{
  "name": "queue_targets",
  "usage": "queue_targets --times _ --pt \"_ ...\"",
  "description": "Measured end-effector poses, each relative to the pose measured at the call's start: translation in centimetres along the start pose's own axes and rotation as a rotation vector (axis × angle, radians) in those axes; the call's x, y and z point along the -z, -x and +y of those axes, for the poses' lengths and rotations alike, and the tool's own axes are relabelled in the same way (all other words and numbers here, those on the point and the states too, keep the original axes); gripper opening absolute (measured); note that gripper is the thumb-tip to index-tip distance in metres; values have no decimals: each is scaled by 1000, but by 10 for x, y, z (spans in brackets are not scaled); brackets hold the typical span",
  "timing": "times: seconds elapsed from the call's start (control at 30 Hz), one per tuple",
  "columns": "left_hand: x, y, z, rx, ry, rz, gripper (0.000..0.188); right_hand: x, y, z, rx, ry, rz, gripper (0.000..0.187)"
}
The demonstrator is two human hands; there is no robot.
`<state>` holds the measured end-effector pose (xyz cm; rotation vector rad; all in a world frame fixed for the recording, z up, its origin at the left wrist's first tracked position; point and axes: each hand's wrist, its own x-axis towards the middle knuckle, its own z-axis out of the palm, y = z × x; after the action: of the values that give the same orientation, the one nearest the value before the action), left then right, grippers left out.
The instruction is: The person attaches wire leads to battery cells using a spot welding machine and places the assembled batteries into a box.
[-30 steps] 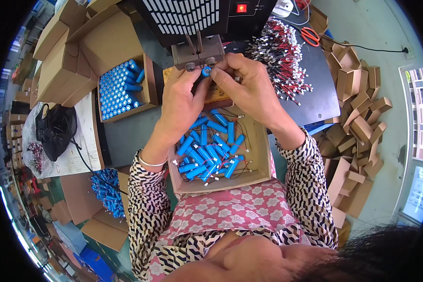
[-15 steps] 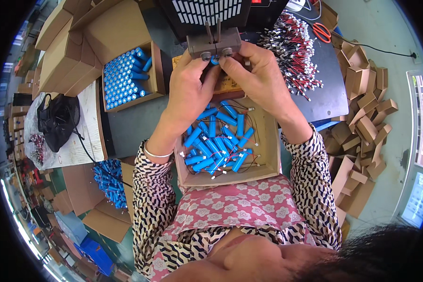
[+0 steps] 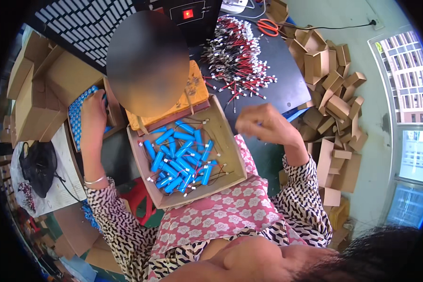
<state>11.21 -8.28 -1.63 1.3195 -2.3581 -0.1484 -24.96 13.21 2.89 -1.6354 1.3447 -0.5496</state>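
Note:
My left hand (image 3: pixel 94 113) reaches into the cardboard box of blue cylindrical battery cells (image 3: pixel 75 123), its fingertips hidden among them. My right hand (image 3: pixel 265 123) is in the air to the right of the shallow tray (image 3: pixel 237 162). Its fingers are bent and smeared by motion, so any held item cannot be made out. In the tray lies a heap of blue battery cells (image 3: pixel 176 164) with thin leads and small white connectors. Beyond my right hand, a pile of red and black connector leads (image 3: pixel 239 56) covers part of the dark tabletop.
A dark machine (image 3: pixel 199 28) with a lit red switch stands at the back, partly covered by a round blurred patch. Before it is a worn orange-yellow block (image 3: pixel 195 89). Orange-handled scissors (image 3: pixel 268 27) lie behind the leads. Empty cardboard boxes (image 3: pixel 331 101) are heaped at right.
Both hands have left the machine's clamp. The left has gone to the box of cells, the right out beside the tray. The whole view has also turned and shifted.

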Motion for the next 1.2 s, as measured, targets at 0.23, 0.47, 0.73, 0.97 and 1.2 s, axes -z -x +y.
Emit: queue_targets --times 0.23,0.47,0.73,0.97,1.2 --pt "-25 -13 -28 -80 -123 -128 7 -19 0 74 -248 960 623 23" --pt "-14 -4 -33 -116 -86 -127 18 -11 -6 73 -73 1206 479 22" --pt "27 14 36 144 616 46 21 -4 13 58 -303 1295 548 11" --pt "7 16 97 56 853 0 18 -7 -16 -11 0 609 644 27" --pt "-6 2 128 6 462 162 16 -36 -79 -57 144 7 563 13"
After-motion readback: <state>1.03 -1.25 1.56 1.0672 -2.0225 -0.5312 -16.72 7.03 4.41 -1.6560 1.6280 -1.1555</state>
